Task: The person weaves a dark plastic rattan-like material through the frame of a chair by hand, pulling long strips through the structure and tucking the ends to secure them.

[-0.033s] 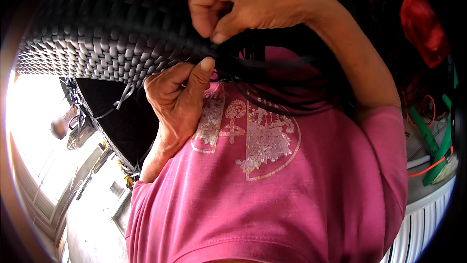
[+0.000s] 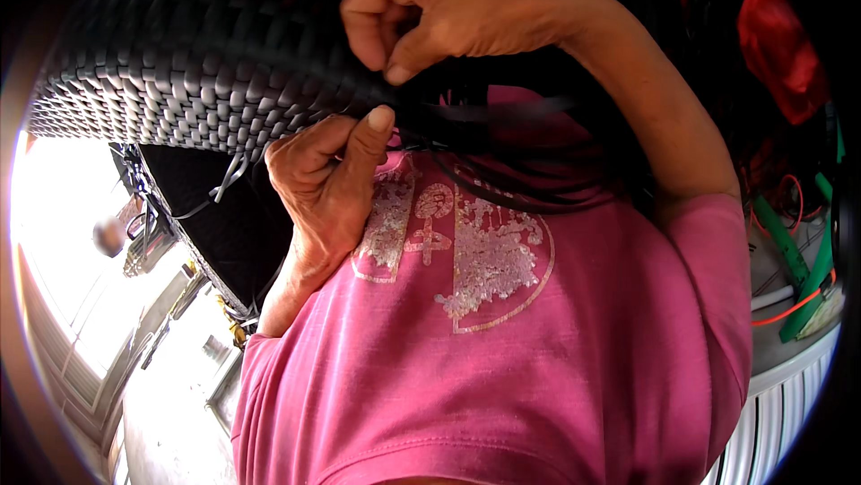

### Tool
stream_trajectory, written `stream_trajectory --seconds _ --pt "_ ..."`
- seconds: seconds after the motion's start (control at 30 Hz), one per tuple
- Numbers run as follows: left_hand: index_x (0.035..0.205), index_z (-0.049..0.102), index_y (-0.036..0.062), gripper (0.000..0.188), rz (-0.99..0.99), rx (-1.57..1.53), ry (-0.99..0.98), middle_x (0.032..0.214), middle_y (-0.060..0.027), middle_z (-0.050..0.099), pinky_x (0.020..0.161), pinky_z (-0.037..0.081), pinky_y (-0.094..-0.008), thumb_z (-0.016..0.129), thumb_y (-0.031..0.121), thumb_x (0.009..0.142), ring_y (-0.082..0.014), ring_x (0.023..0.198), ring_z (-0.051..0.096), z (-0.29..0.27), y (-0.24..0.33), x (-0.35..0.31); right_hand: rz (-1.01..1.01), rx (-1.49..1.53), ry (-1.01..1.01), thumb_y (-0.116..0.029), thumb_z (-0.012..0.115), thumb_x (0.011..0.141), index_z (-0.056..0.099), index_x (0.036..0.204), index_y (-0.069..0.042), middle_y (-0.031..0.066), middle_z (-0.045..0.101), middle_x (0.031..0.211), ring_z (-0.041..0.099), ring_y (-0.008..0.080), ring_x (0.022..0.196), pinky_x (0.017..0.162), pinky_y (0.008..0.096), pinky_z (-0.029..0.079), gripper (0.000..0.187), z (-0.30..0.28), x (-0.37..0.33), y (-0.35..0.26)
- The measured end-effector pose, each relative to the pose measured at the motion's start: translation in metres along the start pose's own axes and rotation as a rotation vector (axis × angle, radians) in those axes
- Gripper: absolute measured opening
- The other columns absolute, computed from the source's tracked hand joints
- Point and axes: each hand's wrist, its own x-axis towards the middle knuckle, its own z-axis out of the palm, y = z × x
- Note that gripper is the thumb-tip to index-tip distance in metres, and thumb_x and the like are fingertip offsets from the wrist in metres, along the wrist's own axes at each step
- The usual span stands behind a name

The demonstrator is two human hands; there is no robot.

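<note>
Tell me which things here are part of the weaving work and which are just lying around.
In the work:
- left hand, thumb up against the weave's edge
- right hand, pinching at the same edge
- black woven piece
- loose black strands

Lying about:
- green strips
- orange cord
- red cloth

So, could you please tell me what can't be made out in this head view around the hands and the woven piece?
- Woven black panel: top cut off by the dark rim.
- Left hand: fingertips hidden behind the panel's edge.
- Right hand: its pinched strand is too dark to see.
- Bright floor area: overexposed, blurred.
</note>
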Motion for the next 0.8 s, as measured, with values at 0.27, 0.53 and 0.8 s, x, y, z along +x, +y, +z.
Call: stream_trajectory --seconds 0.27,0.53,0.8 --pt "0.068 0.065 -0.0028 0.033 0.046 -0.035 -0.051 0.052 -0.0047 0.057 0.045 0.035 -0.0236 0.061 0.016 0.095 -0.0073 0.045 0.048 -0.003 -0.001 0.000 -0.378 -0.478 0.418 0.004 0.065 0.078 0.058 0.083 0.005 0.0129 0.063 0.076 0.059 0.0195 0.068 0.061 0.0330 0.046 0.009 0.029 -0.019 -0.006" --pt "0.079 0.068 -0.0056 0.031 -0.025 -0.219 -0.136 0.062 -0.0069 0.063 0.048 0.041 -0.0229 0.056 0.017 0.097 -0.0089 0.049 0.054 -0.009 -0.006 -0.001 -0.033 0.023 0.214 0.009 0.062 0.081 0.060 0.090 0.002 0.0054 0.063 0.081 0.058 0.0111 0.069 0.061 0.0261 0.047 0.012 0.020 -0.015 0.004" --pt "0.079 0.068 -0.0051 0.029 -0.081 -0.210 -0.106 0.061 -0.0055 0.062 0.048 0.042 -0.0222 0.057 0.015 0.097 -0.0078 0.050 0.054 -0.007 -0.004 -0.004 0.183 0.053 0.147 0.010 0.062 0.081 0.063 0.092 0.002 0.0045 0.064 0.082 0.059 0.0091 0.069 0.064 0.0228 0.048 0.014 0.010 -0.019 -0.004"
